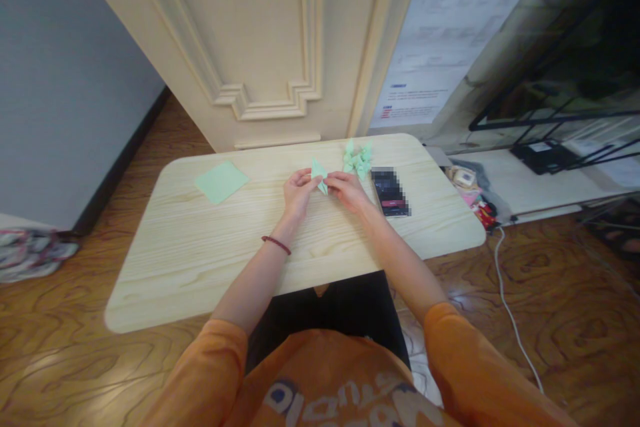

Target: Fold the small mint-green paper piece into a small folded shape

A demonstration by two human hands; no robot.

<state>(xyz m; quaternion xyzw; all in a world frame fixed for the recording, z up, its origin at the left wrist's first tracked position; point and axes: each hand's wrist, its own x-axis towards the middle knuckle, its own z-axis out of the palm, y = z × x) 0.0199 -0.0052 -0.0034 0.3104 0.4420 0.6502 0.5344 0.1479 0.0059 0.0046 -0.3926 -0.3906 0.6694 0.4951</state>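
Note:
Between my two hands is a small piece of folded light green paper, diamond-like with a pointed top and a split lower end. My left hand pinches its left side, thumb in front. From the right, the fingertips of my right hand close on its other edge. Both hands are just above the table, near its middle. Several folded green paper pieces lie clustered beyond my right hand. A flat green paper sheet rests on the table to the left.
A phone with a partly blurred screen lies on the pale wooden table, right of my hands. A panelled wall borders the table's far side. At right stand a low white shelf with a bag of small items and a white cable.

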